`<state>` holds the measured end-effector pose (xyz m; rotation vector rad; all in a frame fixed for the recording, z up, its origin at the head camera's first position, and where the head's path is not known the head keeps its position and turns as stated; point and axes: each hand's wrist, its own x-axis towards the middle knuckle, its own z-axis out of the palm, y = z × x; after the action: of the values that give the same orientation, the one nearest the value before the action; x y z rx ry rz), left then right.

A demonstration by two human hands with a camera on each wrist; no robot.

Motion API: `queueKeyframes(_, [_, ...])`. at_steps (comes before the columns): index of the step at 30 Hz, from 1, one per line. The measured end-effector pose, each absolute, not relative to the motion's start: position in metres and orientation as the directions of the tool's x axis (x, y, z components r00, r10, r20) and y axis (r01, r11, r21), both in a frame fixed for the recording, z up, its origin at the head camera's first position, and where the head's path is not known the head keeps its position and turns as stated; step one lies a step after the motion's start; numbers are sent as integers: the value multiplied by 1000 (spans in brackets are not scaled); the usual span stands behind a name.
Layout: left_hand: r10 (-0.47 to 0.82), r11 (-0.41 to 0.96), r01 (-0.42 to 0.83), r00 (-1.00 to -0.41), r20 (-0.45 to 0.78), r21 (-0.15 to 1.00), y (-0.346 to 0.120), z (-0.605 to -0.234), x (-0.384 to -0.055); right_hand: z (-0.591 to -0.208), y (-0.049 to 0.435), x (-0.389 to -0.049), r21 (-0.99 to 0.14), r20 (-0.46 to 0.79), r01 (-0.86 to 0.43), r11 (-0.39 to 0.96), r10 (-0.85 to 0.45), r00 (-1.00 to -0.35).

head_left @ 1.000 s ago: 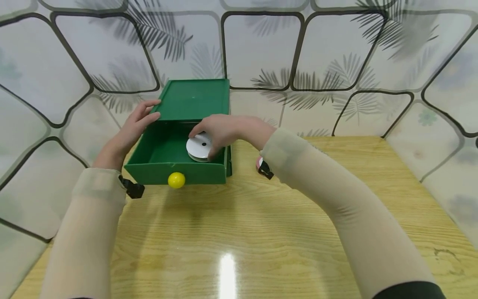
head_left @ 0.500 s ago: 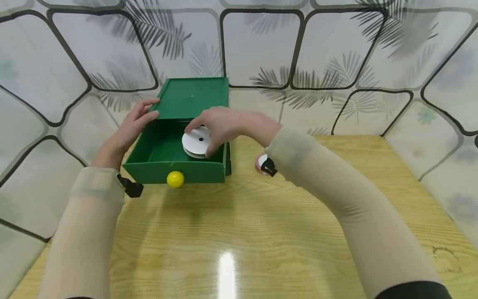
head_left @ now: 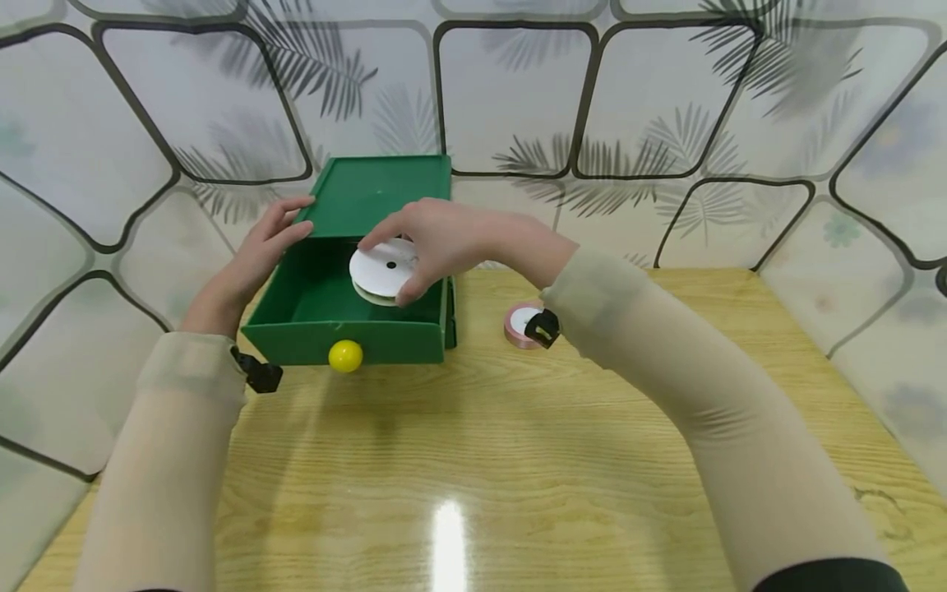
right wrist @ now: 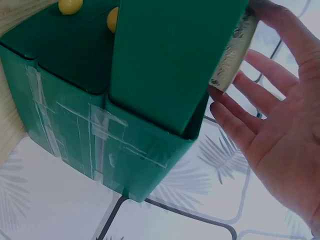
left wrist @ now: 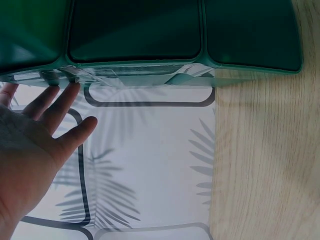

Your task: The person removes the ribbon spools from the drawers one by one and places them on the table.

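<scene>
My right hand [head_left: 451,242] pinches a white ribbon spool [head_left: 383,270] by its rim, thumb on the near side and fingers on the far side. The spool is tilted over the pulled-out top drawer [head_left: 296,341] of a green drawer box [head_left: 377,193]. In the right wrist view, cream patterned ribbon [right wrist: 232,57] shows on the spool's edge, partly behind the drawer wall. My left hand [head_left: 251,259] rests its fingertips on the left side of the box top. The left wrist view shows those fingers fairly straight against the box's side.
A pink ribbon spool [head_left: 518,329] lies on the wooden table [head_left: 592,460], right of the box, partly covered by the right wrist camera [head_left: 542,327]. The drawer has a yellow knob [head_left: 345,356]. Clear tape [right wrist: 100,125] joins the stacked units. A patterned curtain [head_left: 518,90] stands behind.
My right hand has lifted the white spool slightly, up and to the left within the view. More of the pink spool shows now. The left hand stays in place.
</scene>
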<state>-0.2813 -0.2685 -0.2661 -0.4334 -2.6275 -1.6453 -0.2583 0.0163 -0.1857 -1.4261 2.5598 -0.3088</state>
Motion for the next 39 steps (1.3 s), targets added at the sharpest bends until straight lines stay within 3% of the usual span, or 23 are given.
queueKeyframes(13, [240, 399, 253, -956, 166, 881, -267, -267, -280, -182, 53, -256, -382, 112, -805, 455, -842, -529])
queueKeyframes(32, [236, 391, 262, -955, 179, 882, -270, -270, -283, -194, 120, -253, -423, 197, -782, 457, -796, -572])
queueKeyframes(39, [233, 401, 265, -955, 182, 877, -269, -269, -282, -208, 149, -255, -480, 180, -722, 499, -749, -638])
